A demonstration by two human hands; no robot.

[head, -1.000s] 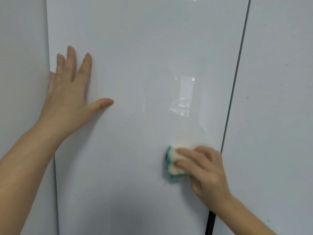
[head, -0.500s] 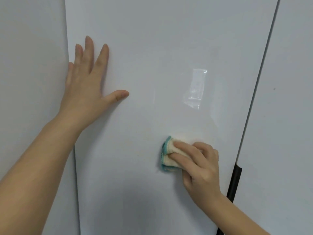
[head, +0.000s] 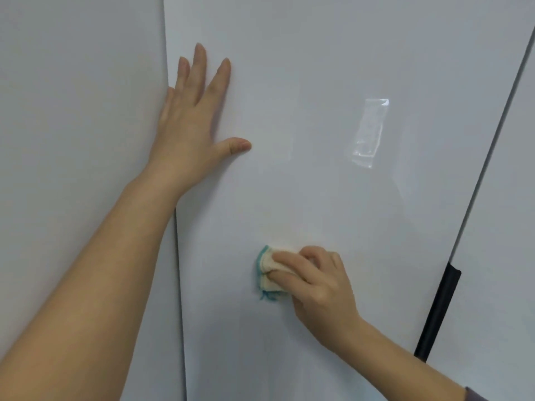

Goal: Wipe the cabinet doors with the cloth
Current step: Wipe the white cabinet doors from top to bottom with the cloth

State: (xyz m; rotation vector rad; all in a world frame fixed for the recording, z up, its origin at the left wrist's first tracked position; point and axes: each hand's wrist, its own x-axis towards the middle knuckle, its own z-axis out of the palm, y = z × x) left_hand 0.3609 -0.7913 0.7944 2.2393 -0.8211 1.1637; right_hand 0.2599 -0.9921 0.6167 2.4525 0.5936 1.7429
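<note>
The right hand (head: 315, 282) pinches a folded cream, teal-edged cloth (head: 267, 273) against the lower middle of the glossy white cabinet door (head: 318, 68), cloth jutting leftward from the grip; the left hand (head: 191, 123) presses flat, fingers straight, by the door's left edge.

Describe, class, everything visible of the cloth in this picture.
The cloth is small, folded, cream with teal edging and loose teal threads at its lower corner. It looks like soft woven fabric. It lies pressed against the white cabinet door, low in the view. The right hand grips it, fingers curled over its right part, hiding it.
</note>
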